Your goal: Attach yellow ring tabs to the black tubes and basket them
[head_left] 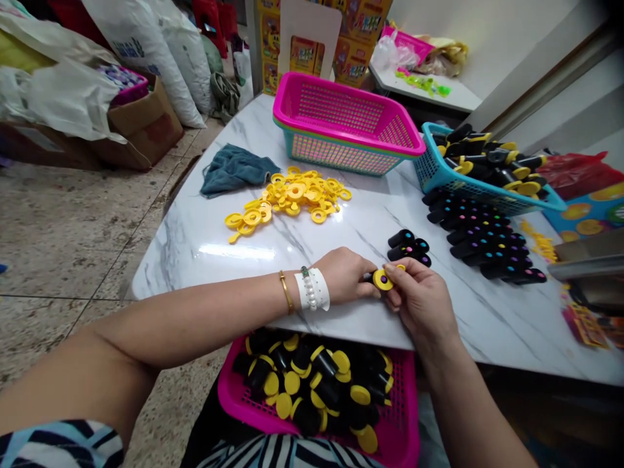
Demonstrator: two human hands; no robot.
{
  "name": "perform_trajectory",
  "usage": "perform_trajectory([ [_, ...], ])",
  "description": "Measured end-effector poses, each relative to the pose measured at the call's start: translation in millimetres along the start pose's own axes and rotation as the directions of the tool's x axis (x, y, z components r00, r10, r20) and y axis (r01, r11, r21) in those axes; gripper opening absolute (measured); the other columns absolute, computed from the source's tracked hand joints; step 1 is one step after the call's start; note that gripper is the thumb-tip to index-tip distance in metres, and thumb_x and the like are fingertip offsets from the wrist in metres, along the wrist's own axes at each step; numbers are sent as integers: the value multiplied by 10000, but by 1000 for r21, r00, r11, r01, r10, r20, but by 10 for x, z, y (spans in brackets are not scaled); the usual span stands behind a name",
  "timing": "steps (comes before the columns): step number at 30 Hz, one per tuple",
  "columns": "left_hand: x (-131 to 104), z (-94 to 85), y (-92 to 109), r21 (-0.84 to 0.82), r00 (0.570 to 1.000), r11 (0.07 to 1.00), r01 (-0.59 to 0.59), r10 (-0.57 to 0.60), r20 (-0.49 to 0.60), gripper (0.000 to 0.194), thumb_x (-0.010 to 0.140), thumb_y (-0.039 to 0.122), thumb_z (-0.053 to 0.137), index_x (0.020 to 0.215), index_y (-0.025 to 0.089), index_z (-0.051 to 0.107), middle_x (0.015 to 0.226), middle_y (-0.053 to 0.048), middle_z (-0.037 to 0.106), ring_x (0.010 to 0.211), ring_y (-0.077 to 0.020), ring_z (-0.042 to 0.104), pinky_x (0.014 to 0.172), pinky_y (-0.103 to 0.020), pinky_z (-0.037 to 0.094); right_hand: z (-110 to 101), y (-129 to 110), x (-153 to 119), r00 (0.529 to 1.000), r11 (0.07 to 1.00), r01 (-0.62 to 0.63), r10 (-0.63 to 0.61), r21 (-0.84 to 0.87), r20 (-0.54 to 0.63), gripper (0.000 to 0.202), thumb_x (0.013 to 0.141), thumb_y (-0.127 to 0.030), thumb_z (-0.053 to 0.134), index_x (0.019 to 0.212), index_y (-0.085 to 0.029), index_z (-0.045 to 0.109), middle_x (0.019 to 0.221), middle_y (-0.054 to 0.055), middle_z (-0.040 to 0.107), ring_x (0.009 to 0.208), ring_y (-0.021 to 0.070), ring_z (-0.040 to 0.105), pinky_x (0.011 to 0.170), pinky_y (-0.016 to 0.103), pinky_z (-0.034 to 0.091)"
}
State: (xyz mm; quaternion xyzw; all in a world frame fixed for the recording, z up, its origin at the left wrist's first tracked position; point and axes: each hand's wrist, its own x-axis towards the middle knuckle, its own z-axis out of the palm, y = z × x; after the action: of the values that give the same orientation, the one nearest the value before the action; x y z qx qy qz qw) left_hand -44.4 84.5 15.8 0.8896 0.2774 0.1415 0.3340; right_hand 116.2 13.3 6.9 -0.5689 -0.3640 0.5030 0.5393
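Observation:
My left hand (345,275) is closed around a small black cylinder (368,277), mostly hidden by the fingers. A yellow ring cap (382,286) with a purple dot in its middle sits against the cylinder's end. Thumb and fingers of my right hand (425,298) pinch this ring cap by its edge. Just beyond my hands, several black cylinders (408,248) with coloured dots on their ends lie in a small group. A pile of loose yellow ring caps (295,192) is spread on the table farther back.
On the marble-patterned table (214,273) stand a pink basket (348,117) nested in a blue one and a blue basket (492,198) of capped cylinders. Rows of black cylinders (487,237) lie right; a dark cloth (237,170) lies left. A pink basket (408,409) of capped cylinders is below the edge.

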Motion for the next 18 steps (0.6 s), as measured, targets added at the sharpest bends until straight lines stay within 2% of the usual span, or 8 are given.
perform_trajectory([
  [4, -12, -39, 39, -43, 1000, 999, 3, -3, 8, 229, 781, 332, 655, 934, 181, 734, 672, -10, 679, 602, -125, 588, 556, -214, 346, -4, 14, -12, 1000, 999, 27, -27, -47, -9, 186, 799, -301, 727, 778, -179, 588, 461, -63, 533, 340, 57, 407, 356, 173, 315],
  [7, -29, -65, 76, -197, 996, 977, 85, -76, 51, 295, 799, 422, 617, 883, 165, 736, 600, -3, 653, 539, -115, 572, 532, -210, 368, -7, 26, -69, 999, 992, 49, -51, -115, -15, 185, 816, -326, 711, 826, -194, 581, 489, -64, 548, 381, 71, 454, 398, 183, 371],
  [9, -35, -56, 94, -351, 979, 916, 192, -155, 131, 352, 847, 462, 547, 877, 163, 731, 555, 4, 633, 476, -102, 552, 507, -207, 390, 2, 20, -118, 998, 981, 56, -59, -185, -13, 183, 837, -349, 686, 858, -203, 577, 500, -61, 556, 408, 83, 486, 423, 191, 399],
  [11, -31, -31, 100, -482, 954, 828, 286, -202, 221, 340, 884, 422, 501, 887, 161, 718, 575, 2, 642, 438, -89, 544, 469, -197, 403, 19, 4, -154, 996, 965, 83, -91, -249, -20, 192, 851, -375, 662, 876, -210, 567, 529, -54, 569, 427, 94, 515, 432, 199, 419],
  [14, -16, 5, 96, -616, 935, 706, 348, -210, 287, 270, 883, 356, 531, 904, 140, 691, 663, -19, 663, 461, -85, 573, 418, -170, 405, 43, -20, -177, 990, 947, 123, -139, -297, -34, 222, 856, -414, 639, 898, -220, 541, 563, -54, 575, 423, 98, 522, 418, 206, 429],
  [18, 4, -16, 76, -700, 901, 573, 427, -202, 385, 311, 868, 388, 586, 1006, 118, 654, 642, -15, 645, 443, -76, 573, 392, -139, 395, 49, -29, -173, 997, 960, 75, -73, -271, 16, 268, 856, -461, 615, 905, -223, 501, 502, -80, 545, 333, 70, 445, 330, 167, 341],
])
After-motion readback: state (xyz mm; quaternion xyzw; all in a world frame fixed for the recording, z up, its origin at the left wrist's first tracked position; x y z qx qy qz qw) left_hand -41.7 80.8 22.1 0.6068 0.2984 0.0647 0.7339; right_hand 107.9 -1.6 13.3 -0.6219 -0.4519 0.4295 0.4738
